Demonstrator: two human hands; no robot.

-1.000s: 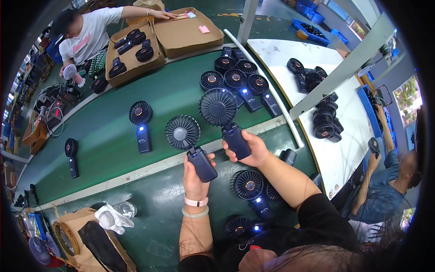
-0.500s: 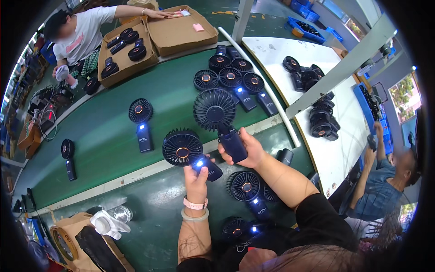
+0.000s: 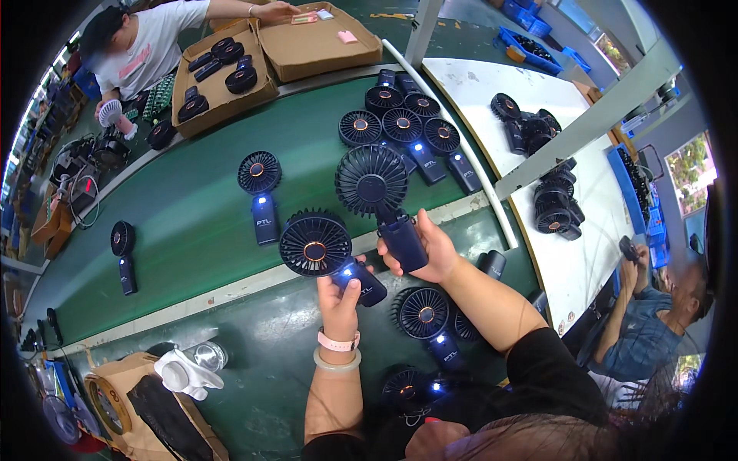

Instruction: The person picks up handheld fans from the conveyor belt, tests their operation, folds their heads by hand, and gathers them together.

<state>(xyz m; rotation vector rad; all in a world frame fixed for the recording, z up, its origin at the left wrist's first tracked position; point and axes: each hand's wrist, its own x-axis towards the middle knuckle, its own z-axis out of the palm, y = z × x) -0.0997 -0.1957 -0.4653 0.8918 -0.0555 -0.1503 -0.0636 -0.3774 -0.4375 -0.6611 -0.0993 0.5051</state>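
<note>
My left hand (image 3: 339, 301) is closed round the handle of a dark handheld fan (image 3: 314, 242), which has a copper-coloured centre ring and a lit white light. A second dark fan (image 3: 373, 184) is in my right hand (image 3: 434, 252), gripped by its handle, with its head turned so the plain hub faces me. The two fans are side by side, close together, over the near edge of the green belt. Below my right forearm, another fan (image 3: 424, 313) with a lit light lies on the green bench, and one more fan (image 3: 405, 389) is nearer to me, partly hidden.
On the green belt (image 3: 192, 207) lie single fans (image 3: 259, 171) and a cluster of fans (image 3: 401, 124). Fans are piled on a white table (image 3: 492, 77) at right. A cardboard box (image 3: 269, 91) stands far left beside a person. Another person (image 3: 649, 315) works at right. A slanted post (image 3: 584, 127) crosses there.
The view has shifted slightly, so most things appear a little further right. Both my hands keep their fans. The person at right has lowered a hand from the blue bin and holds a dark object.
</note>
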